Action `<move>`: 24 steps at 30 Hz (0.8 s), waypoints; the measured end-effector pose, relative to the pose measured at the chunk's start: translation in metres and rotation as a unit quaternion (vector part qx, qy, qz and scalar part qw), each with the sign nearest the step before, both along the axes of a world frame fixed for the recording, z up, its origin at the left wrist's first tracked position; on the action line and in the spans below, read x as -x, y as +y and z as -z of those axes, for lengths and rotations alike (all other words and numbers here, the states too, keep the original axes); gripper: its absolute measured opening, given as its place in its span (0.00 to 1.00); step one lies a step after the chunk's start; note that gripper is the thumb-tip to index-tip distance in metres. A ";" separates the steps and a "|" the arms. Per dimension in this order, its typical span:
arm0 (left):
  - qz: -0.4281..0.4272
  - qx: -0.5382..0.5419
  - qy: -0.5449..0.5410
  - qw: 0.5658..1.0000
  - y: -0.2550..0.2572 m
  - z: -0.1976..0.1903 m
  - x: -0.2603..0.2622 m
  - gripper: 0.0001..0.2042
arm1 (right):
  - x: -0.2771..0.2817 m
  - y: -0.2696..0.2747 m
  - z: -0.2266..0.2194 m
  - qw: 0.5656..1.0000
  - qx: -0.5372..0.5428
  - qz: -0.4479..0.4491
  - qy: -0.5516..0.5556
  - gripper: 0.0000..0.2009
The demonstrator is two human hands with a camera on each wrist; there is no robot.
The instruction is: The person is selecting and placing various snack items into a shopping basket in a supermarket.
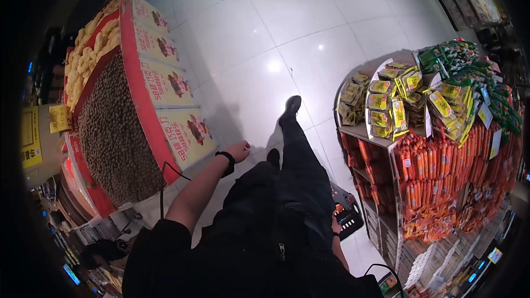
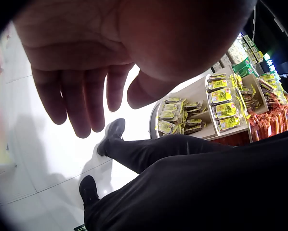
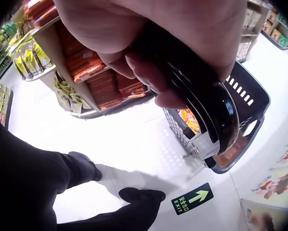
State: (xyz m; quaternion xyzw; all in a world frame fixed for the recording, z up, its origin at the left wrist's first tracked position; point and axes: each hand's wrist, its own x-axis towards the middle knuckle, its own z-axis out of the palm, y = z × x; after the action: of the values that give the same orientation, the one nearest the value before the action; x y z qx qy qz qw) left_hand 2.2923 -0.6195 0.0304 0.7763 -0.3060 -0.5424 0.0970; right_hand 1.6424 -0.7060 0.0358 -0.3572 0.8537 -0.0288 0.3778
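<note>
My right hand [image 3: 151, 67] hangs at my side, its fingers curled round the black handle [image 3: 202, 96] of a dark plastic shopping basket [image 3: 252, 98]. A few coloured packets lie inside the basket. In the head view the right hand [image 1: 335, 225] and the basket [image 1: 346, 211] show low beside my right hip. My left hand [image 1: 238, 149] swings free out to the left with a black band on its wrist. Seen from the left wrist, its fingers [image 2: 81, 101] hang relaxed and hold nothing.
A red-sided display bin [image 1: 160, 85] of brown round items stands to my left. On my right a shelf end [image 1: 441, 171] holds yellow packets and orange sausage packs. White floor tiles [image 1: 265, 33] lie ahead, with a green EXIT arrow sticker [image 3: 192, 198]. My black-trousered leg [image 1: 291, 110] steps forward.
</note>
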 end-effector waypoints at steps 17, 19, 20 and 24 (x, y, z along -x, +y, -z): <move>-0.094 -0.074 -0.014 0.993 -0.210 -0.023 -0.364 0.17 | -0.325 -0.182 0.028 0.951 -0.081 0.298 -0.016 0.18; -0.149 -0.055 0.006 0.987 -0.250 -0.016 -0.402 0.16 | -0.362 -0.212 0.029 0.956 -0.073 0.284 0.010 0.18; -0.154 -0.048 0.014 0.987 -0.264 -0.006 -0.424 0.15 | -0.379 -0.225 0.024 0.956 -0.043 0.292 -0.008 0.21; -0.144 -0.107 0.083 0.980 -0.356 0.000 -0.485 0.16 | -0.458 -0.289 -0.009 0.940 0.033 0.339 -0.032 0.30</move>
State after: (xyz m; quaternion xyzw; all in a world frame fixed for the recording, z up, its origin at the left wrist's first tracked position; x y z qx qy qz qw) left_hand 2.7771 -0.9752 0.0307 0.7702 -0.1221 -0.6153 0.1154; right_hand 2.1002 -0.9950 0.0451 -0.0581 0.9101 -0.1949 0.3611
